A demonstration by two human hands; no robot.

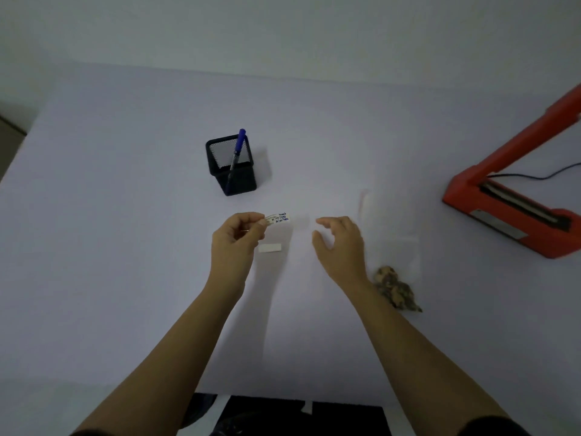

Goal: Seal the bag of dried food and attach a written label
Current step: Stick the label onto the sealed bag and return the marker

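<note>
Pinching written label point(278, 219) in left grip point(234, 237) | right grip point(339, 243) released, loosely curled

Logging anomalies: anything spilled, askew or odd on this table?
Nothing stands out. The dried food sits bunched in the clear bag, none scattered; a white strip lies loose by the left hand pinching the label.

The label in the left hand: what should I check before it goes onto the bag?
1. Writing on the label: ok, blue ink shows.
2. Grip by the left hand: ok, it pinches the label.
3. Is the right hand free: ok, open, holding nothing.
4. Backing peeled: cannot tell; a white strip lies on the table.
5. Seal on the bag: cannot tell, its clear film is faint.
6. Is the pen put away: ok, standing in the holder.
</note>
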